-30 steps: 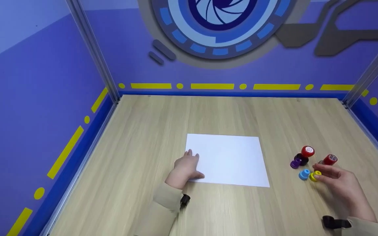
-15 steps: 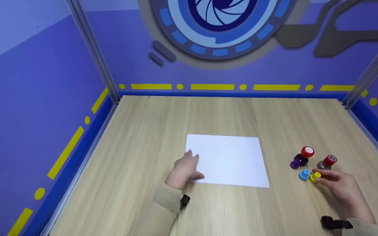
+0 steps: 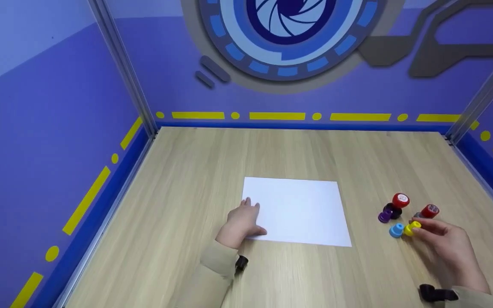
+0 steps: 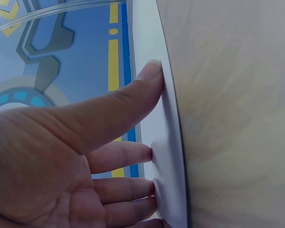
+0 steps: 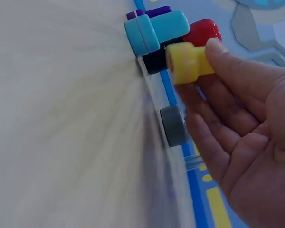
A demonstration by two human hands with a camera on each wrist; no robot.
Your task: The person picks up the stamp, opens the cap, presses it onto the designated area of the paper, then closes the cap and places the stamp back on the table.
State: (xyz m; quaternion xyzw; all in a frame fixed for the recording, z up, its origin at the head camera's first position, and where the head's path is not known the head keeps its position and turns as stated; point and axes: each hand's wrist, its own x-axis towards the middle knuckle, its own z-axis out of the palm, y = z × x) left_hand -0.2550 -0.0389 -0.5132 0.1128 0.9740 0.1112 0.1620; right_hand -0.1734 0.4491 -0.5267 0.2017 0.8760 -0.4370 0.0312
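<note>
My left hand [image 3: 242, 222] rests on the left edge of a white sheet of paper [image 3: 302, 211], its fingers and thumb spread and touching the paper in the left wrist view. At the right, my right hand [image 3: 452, 246] pinches a small yellow stamp [image 3: 412, 228] by its narrow handle between thumb and fingertips. The right wrist view shows the yellow stamp's base [image 5: 180, 62] raised off the table. Just left of it stands a light blue stamp [image 3: 396, 230]. Behind are a purple stamp [image 3: 384, 216] and a red-topped black stamp [image 3: 400, 200].
A red stamp with a grey base [image 3: 430, 210] stands just beyond the right fingertips, partly hidden by them. All lie on a light wooden table [image 3: 186, 179]. Blue-purple panels [image 3: 272, 98] with yellow marks wall in the back and sides.
My right hand has lifted the yellow stamp slightly off the table, after adjusting its fingers on it. The left hand and the paper have stayed in place.
</note>
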